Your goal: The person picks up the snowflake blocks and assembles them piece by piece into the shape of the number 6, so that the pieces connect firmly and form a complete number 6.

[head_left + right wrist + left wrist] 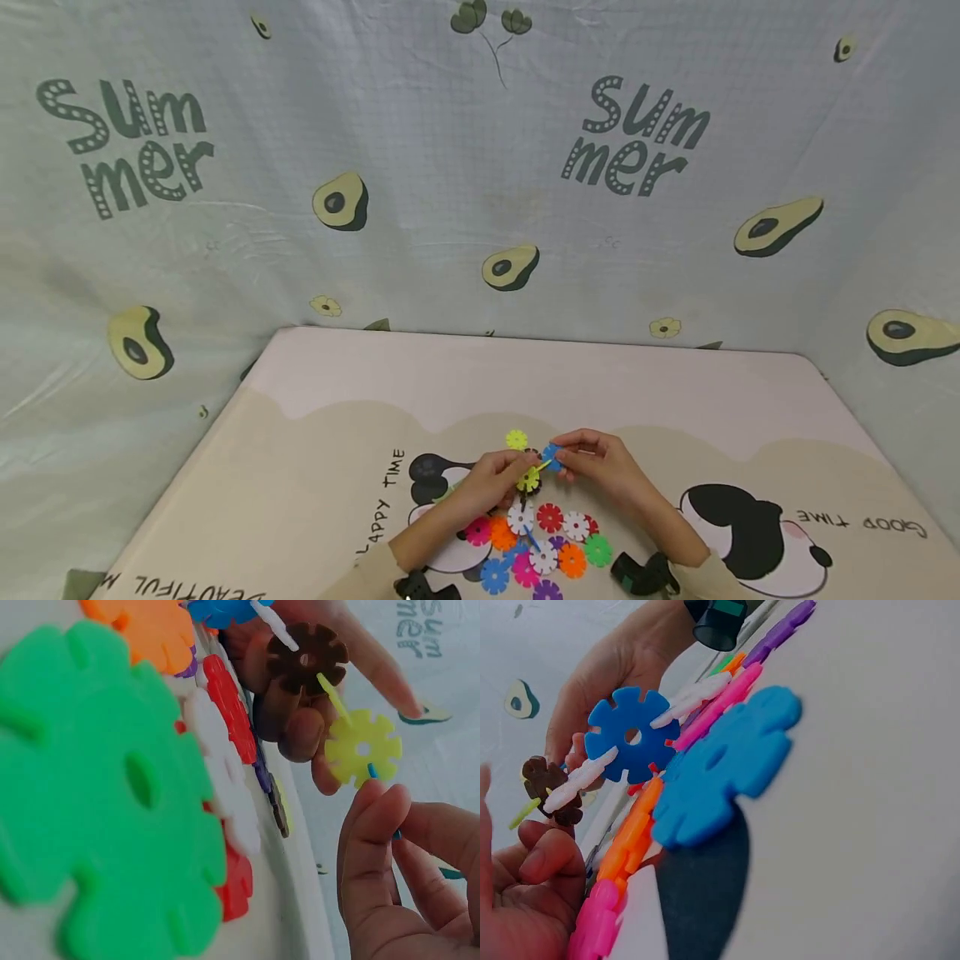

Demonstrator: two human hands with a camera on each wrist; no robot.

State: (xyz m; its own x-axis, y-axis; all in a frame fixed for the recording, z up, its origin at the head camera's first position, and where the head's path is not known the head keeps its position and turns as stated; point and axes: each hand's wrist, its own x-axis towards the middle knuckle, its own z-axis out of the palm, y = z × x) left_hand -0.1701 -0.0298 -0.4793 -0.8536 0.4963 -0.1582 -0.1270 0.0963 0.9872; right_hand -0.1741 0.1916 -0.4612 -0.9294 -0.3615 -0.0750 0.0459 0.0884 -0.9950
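Note:
Over the table my two hands hold a chain of slotted interlocking plastic discs. My left hand (498,481) grips the chain, whose brown disc (307,658), white disc (581,780) and blue disc (634,735) join at their slots. A yellow disc (364,748) sits at the end nearest my right hand (600,457). Thumb and finger of the right hand pinch another blue disc (552,457), seen edge-on in the right wrist view, at a slot of the yellow one. How deep it sits in that slot is hidden by the fingertips.
Loose discs lie below the hands, among them a green disc (598,550), an orange disc (572,561) and a purple disc (547,590). A separate yellow disc (516,439) lies beyond the left hand. The table (337,367) meets a printed cloth (420,167) at its back edge.

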